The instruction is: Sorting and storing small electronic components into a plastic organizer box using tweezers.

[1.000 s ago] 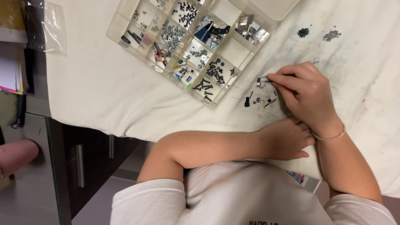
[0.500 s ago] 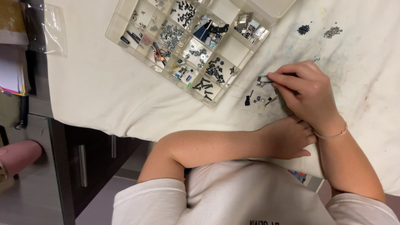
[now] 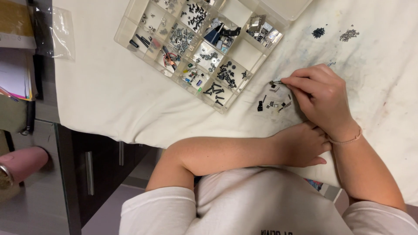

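Note:
My right hand (image 3: 324,98) reaches over a stained white cloth (image 3: 109,100), a thin bracelet on its wrist. Its fingertips pinch a small metal part (image 3: 275,82) at the top of a loose scatter of small dark and silver parts (image 3: 274,103). My left forearm lies across in front of my body. My left hand (image 3: 302,146) rests flat on the cloth, just under the right wrist, and holds nothing. A clear plastic organizer box (image 3: 244,54) with several compartments of screws and small hardware sits to the left of the scatter.
Two small heaps of tiny parts (image 3: 318,32) (image 3: 349,35) lie on the cloth at the far right. A clear plastic bag (image 3: 58,32) and papers (image 3: 15,74) lie at the left edge. A dark cabinet (image 3: 93,169) and a pink cylinder (image 3: 21,163) are below left.
Almost nothing differs. My right hand stays at the scatter with its fingertips pinched, and my left hand has not moved.

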